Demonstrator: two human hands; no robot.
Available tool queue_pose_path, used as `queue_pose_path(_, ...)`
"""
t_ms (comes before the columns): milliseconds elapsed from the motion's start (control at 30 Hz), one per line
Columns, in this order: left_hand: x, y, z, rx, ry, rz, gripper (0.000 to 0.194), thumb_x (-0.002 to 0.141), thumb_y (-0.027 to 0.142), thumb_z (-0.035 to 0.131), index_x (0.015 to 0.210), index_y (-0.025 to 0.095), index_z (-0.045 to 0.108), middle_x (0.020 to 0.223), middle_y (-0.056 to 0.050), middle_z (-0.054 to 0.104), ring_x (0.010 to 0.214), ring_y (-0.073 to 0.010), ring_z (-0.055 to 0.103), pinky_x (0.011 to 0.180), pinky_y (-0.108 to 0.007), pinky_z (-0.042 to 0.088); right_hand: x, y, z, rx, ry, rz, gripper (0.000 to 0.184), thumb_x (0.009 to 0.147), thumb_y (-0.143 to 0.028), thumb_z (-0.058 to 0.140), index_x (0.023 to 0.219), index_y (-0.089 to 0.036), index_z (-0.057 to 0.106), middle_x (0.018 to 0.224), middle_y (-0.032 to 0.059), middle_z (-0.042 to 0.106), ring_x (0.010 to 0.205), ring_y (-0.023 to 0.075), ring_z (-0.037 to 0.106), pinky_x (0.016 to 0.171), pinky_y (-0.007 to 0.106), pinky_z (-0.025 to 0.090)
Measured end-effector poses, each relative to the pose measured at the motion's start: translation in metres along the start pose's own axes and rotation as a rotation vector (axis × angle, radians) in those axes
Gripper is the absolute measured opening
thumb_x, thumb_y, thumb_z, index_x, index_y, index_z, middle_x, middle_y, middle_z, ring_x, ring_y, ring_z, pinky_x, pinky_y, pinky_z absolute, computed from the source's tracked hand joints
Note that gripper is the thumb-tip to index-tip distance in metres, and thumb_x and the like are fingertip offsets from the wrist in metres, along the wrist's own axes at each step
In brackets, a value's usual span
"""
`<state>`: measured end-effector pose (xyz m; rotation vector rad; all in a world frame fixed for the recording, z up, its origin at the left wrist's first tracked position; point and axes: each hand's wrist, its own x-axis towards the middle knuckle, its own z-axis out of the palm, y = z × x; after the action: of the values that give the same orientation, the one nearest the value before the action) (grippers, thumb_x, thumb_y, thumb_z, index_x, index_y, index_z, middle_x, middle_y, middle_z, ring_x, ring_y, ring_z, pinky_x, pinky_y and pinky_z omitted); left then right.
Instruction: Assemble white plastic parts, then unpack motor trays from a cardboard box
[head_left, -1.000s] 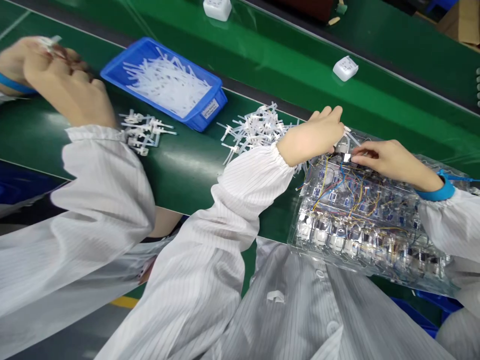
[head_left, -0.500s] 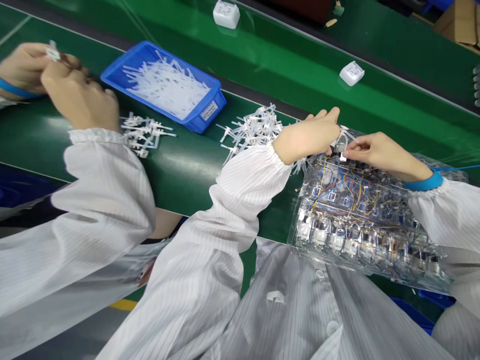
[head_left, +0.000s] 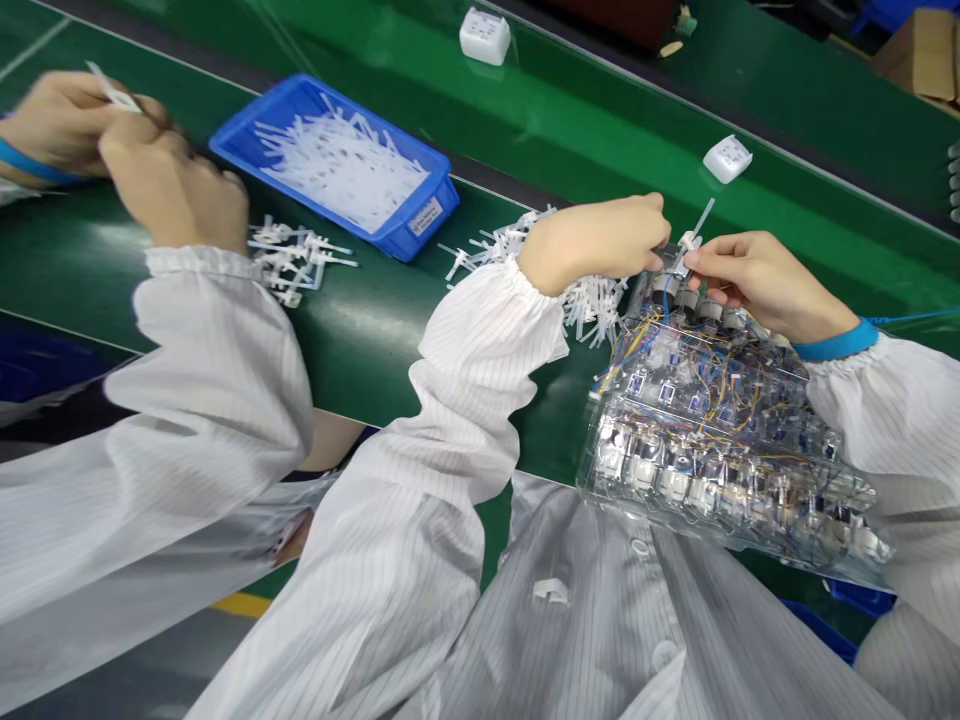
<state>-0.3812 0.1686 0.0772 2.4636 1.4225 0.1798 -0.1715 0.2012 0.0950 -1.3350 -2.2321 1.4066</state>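
Observation:
My left hand [head_left: 596,245] and my right hand [head_left: 757,280] meet above the far end of a clear plastic tray [head_left: 720,440] full of small wired parts with blue, yellow and red leads. Both hands are closed in a pinch. Between their fingertips is a small white plastic clip [head_left: 694,235] with a thin strip sticking up, held against a small wired part [head_left: 667,285] lifted from the tray. A heap of the same white clips [head_left: 525,265] lies on the green bench just behind my left wrist.
A co-worker's two hands [head_left: 142,150] at the left hold a white clip beside a small clip pile [head_left: 296,265] and a blue bin [head_left: 341,165] of white strips. Two white blocks [head_left: 484,35] [head_left: 727,158] ride the green belt [head_left: 585,120] beyond.
My two hands have lifted up off the tray, carrying the clip and the wired part with them. The white blocks on the belt have drifted to the right.

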Motion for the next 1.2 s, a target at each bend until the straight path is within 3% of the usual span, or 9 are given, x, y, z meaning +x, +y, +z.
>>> queue_pose_path(200,0.001,0.007,-0.006,-0.056,-0.077,-0.026,0.043,0.097,0.033,0.041,0.12,0.011,0.069,0.104,-0.013,0.07,0.098,-0.0231,0.064,0.086,-0.033,0.042,0.008,0.001,0.004,-0.113,0.167,-0.041,0.041,0.08,-0.062,0.073,0.078,-0.023,0.061,0.067,0.0047,0.066,0.05,0.0162,0.052,0.051,0.032,0.037)
queue_pose_path(333,0.004,0.012,-0.004,-0.066,-0.075,-0.04,0.044,0.098,0.032,0.038,0.122,0.01,0.068,0.105,-0.014,0.072,0.097,-0.0234,0.065,0.085,-0.033,0.042,0.008,0.0,0.01,-0.337,0.24,-0.052,0.027,0.088,-0.044,0.069,0.075,-0.022,0.062,0.06,0.0031,0.065,0.055,0.0196,0.059,0.062,0.036,0.045)
queue_pose_path(500,0.005,0.014,-0.002,-0.072,-0.07,-0.058,0.043,0.097,0.035,0.045,0.124,0.011,0.068,0.101,-0.014,0.073,0.095,-0.0242,0.066,0.081,-0.032,0.042,0.012,-0.004,0.011,-0.414,0.252,-0.092,0.022,0.089,-0.036,0.066,0.071,-0.022,0.064,0.062,0.0042,0.068,0.065,0.0236,0.065,0.075,0.041,0.049)
queue_pose_path(733,0.005,0.016,-0.001,-0.048,-0.083,-0.136,0.041,0.096,0.033,0.051,0.126,0.009,0.066,0.104,-0.016,0.072,0.099,-0.0264,0.067,0.083,-0.033,0.043,0.021,0.004,0.017,-0.377,0.27,-0.159,0.021,0.087,-0.037,0.069,0.071,-0.023,0.065,0.066,0.0042,0.071,0.064,0.0246,0.066,0.072,0.042,0.051)
queue_pose_path(933,0.008,0.011,0.0,-0.042,-0.034,-0.084,0.041,0.095,0.025,0.05,0.129,0.006,0.063,0.102,-0.015,0.073,0.098,-0.0251,0.068,0.081,-0.03,0.044,0.022,0.009,0.024,-0.383,0.341,-0.223,0.008,0.084,-0.029,0.071,0.085,-0.021,0.072,0.063,0.0014,0.07,0.064,0.0237,0.067,0.077,0.041,0.051)
queue_pose_path(1200,0.01,0.007,0.002,-0.005,-0.019,-0.099,0.036,0.093,0.022,0.047,0.118,0.01,0.07,0.096,-0.013,0.073,0.092,-0.0229,0.067,0.079,-0.03,0.043,0.021,0.01,0.026,-0.188,0.388,-0.116,0.01,0.08,-0.026,0.076,0.084,-0.018,0.073,0.058,0.0011,0.065,0.054,0.0171,0.058,0.059,0.032,0.045)
